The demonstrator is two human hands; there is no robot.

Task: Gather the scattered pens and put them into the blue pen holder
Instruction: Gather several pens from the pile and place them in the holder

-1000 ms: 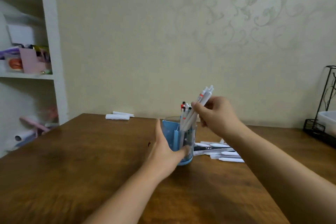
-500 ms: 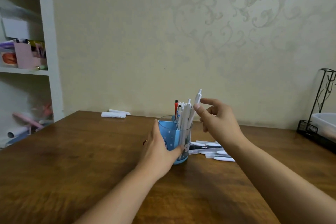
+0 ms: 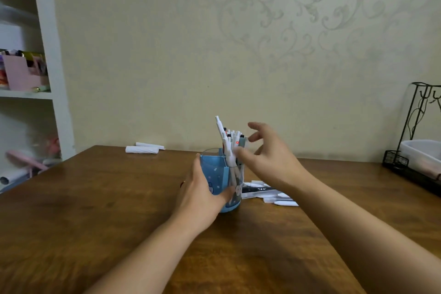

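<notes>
The blue pen holder (image 3: 214,169) stands upright in the middle of the wooden table (image 3: 95,210). Several white pens (image 3: 229,143) stick out of its top, one leaning left. My left hand (image 3: 202,193) wraps around the holder's near left side. My right hand (image 3: 269,157) hovers just right of the pen tops, fingers spread and empty. Several more pens (image 3: 269,194), white ones and a black one, lie on the table right of the holder, partly hidden by my right wrist.
Two white rolled items (image 3: 143,148) lie at the table's far edge by the wall. A black wire rack (image 3: 415,145) with a white tub stands at the far right. A white shelf unit (image 3: 47,67) with clutter is at the left.
My right hand has let go of the pens it held; they now stand in the holder. The hand has opened and drawn slightly to the right. My left hand stays on the holder.
</notes>
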